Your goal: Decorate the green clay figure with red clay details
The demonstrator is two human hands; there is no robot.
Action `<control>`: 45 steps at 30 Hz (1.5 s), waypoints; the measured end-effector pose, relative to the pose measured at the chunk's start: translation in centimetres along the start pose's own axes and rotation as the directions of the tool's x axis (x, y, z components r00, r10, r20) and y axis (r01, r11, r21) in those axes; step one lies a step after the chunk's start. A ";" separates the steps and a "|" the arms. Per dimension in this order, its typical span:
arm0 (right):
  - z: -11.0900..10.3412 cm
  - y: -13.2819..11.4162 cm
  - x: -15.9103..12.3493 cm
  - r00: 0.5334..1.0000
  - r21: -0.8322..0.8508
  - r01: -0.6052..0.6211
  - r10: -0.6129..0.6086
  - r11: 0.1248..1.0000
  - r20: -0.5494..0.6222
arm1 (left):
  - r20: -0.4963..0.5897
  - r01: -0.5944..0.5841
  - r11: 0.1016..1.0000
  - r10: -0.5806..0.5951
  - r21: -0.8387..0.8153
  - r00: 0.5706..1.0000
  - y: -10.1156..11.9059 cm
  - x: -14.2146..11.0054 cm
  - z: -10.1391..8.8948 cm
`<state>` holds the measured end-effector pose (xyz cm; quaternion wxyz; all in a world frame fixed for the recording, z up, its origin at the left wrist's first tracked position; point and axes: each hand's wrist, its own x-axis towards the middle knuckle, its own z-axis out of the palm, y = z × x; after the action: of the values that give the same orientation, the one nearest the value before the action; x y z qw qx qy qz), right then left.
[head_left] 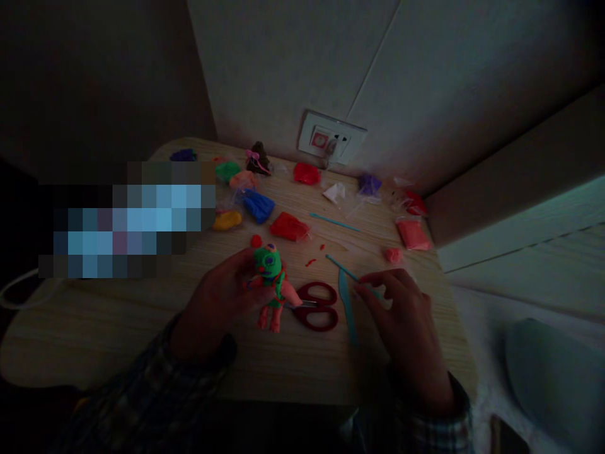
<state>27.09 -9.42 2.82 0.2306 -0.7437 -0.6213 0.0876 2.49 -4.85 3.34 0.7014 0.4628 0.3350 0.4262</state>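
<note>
My left hand (220, 293) is closed around a small clay figure (269, 268) and holds it upright above the table. The figure has a green head, pink arms and legs, and red and blue details. Between the fingertips of my right hand (401, 306) is a thin blue modelling tool (343, 267), its tip pointing left toward the figure. Red-handled scissors (321, 325) lie just behind the figure, their blades partly hidden by it. A flat blue clay knife (347, 309) rests between the scissors and my right hand.
Bagged clay lies across the table's far half, including red (288, 226), blue (259, 205) and pink (413, 233) lumps. Another thin blue tool (334, 222) lies mid-table. A wall socket (332, 139) with a plug is behind. A blurred-out bright area (155, 217) covers the left.
</note>
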 end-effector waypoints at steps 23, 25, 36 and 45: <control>-0.1 0.2 3.4 0.996 0.133 0.019 -0.030 0.991 0.080 | 0.152 -0.049 0.988 0.071 -0.144 0.986 -0.8 -0.6 0.2; -0.8 -0.7 3.5 0.999 0.304 -0.005 -0.011 0.953 0.051 | 0.142 -0.041 0.990 0.061 -0.138 0.988 -0.5 -0.7 0.4; 0.1 -6.0 0.4 0.970 0.966 0.150 -0.223 0.212 -0.102 | 0.071 -0.014 0.996 0.020 -0.087 0.997 0.2 -0.8 0.9; 0.6 -5.5 -0.3 0.931 0.931 0.228 -0.344 0.284 -0.123 | 0.054 -0.026 0.998 0.028 -0.050 0.998 0.1 -0.9 0.8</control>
<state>21.88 -8.94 4.77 0.5931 -0.3474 -0.5916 0.4214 2.82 -5.92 3.81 0.7157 0.4612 0.2988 0.4310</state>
